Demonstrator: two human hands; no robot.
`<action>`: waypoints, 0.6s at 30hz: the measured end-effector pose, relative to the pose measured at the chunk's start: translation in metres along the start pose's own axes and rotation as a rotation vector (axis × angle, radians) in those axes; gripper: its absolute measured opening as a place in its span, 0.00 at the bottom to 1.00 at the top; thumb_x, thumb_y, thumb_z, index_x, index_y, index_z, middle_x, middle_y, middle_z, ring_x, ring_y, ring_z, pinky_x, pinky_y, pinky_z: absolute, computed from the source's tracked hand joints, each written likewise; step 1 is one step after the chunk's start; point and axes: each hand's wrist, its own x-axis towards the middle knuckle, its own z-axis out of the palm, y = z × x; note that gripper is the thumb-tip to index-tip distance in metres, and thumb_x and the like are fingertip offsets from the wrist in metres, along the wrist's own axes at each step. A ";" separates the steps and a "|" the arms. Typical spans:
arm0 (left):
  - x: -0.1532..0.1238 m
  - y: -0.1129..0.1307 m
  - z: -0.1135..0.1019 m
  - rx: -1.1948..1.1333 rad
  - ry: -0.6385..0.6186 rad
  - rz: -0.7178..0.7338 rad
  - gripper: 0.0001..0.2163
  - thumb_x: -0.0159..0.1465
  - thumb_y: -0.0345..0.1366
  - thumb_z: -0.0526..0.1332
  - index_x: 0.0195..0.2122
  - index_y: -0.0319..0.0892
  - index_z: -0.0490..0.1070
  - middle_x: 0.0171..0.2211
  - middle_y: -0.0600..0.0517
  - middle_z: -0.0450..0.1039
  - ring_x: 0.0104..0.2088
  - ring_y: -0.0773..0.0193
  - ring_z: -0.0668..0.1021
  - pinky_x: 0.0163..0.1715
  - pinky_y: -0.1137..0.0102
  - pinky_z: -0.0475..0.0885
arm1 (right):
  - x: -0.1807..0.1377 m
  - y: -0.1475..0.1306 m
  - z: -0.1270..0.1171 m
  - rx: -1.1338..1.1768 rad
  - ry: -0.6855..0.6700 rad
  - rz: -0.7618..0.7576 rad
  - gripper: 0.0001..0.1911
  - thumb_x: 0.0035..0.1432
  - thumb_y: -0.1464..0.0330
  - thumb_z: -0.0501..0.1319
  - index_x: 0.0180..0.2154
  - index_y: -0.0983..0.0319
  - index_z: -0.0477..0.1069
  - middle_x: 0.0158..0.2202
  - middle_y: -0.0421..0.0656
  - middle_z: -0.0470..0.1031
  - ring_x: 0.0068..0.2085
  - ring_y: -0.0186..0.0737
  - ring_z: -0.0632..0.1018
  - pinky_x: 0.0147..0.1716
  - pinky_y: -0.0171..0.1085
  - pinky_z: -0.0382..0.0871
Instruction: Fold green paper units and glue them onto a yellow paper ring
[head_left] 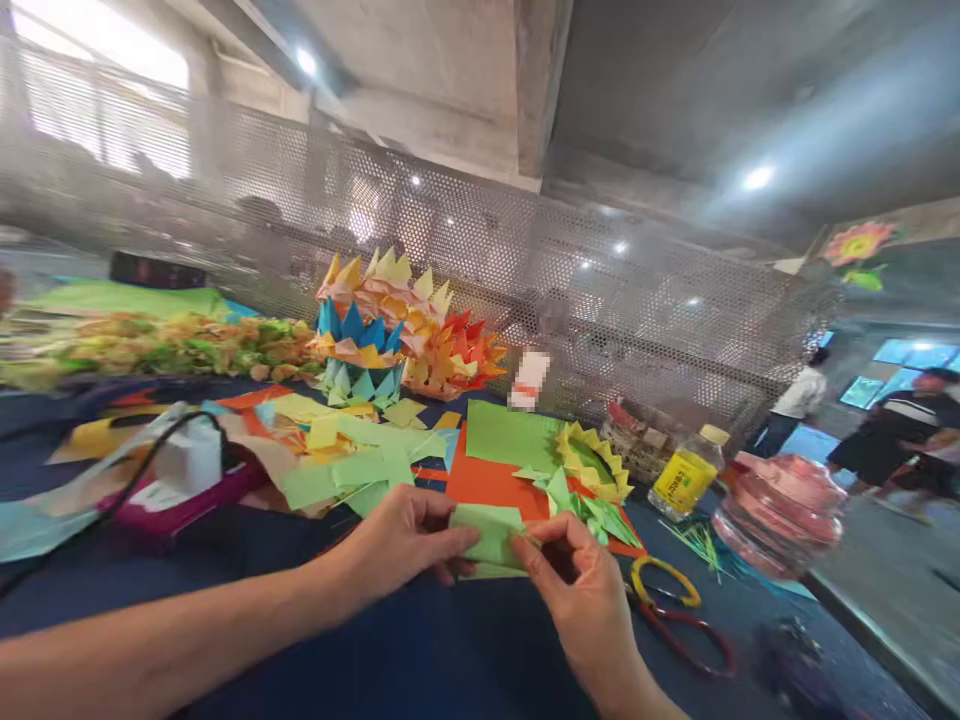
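Note:
A light green paper piece (491,537), partly folded, is held up between both hands over the dark blue tabletop (405,645). My left hand (409,540) pinches its left edge between thumb and fingers. At the right edge my right hand (574,580) grips it the same way, fingertips pressed together. Just behind it lie orange paper (487,475) and a green sheet (517,430). Folded green paper pieces (559,490) and a yellow pointed paper ring (592,460) rest beyond my right hand. The paper's lower fold is partly covered by my fingers.
Scissors (682,600) lie right of my right hand. Farther right stand a yellow-labelled bottle (686,475) and a pink-lidded clear container (784,510). Pointed paper crowns (360,335) are stacked at the back. Paper scraps (352,450) and a magenta box (187,500) are left. People stand at far right.

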 end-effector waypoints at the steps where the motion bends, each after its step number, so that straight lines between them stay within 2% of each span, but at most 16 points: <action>1: 0.000 0.000 0.000 0.001 -0.001 -0.004 0.21 0.54 0.54 0.66 0.31 0.37 0.77 0.26 0.50 0.78 0.30 0.60 0.81 0.28 0.71 0.75 | -0.001 -0.001 0.000 -0.001 -0.001 -0.002 0.14 0.55 0.59 0.67 0.29 0.61 0.68 0.29 0.41 0.73 0.30 0.36 0.73 0.31 0.33 0.68; 11: -0.003 0.003 0.000 0.025 0.009 -0.046 0.23 0.55 0.56 0.65 0.29 0.36 0.76 0.25 0.48 0.79 0.28 0.61 0.81 0.28 0.71 0.75 | -0.001 -0.012 0.004 0.068 0.002 0.042 0.17 0.52 0.57 0.68 0.29 0.60 0.65 0.28 0.41 0.73 0.30 0.37 0.72 0.31 0.34 0.67; 14: -0.003 0.005 0.000 0.023 0.013 -0.059 0.23 0.55 0.57 0.65 0.28 0.36 0.76 0.25 0.48 0.79 0.27 0.61 0.80 0.28 0.71 0.74 | -0.001 -0.012 0.005 0.104 -0.019 0.077 0.18 0.52 0.56 0.67 0.35 0.59 0.63 0.28 0.40 0.73 0.30 0.37 0.73 0.31 0.35 0.67; 18: -0.002 0.005 0.001 0.016 0.020 -0.063 0.24 0.53 0.57 0.66 0.27 0.37 0.75 0.24 0.49 0.79 0.27 0.61 0.80 0.27 0.71 0.74 | -0.001 -0.012 0.004 0.170 -0.058 0.134 0.25 0.52 0.54 0.67 0.43 0.57 0.57 0.31 0.41 0.76 0.34 0.41 0.77 0.37 0.38 0.69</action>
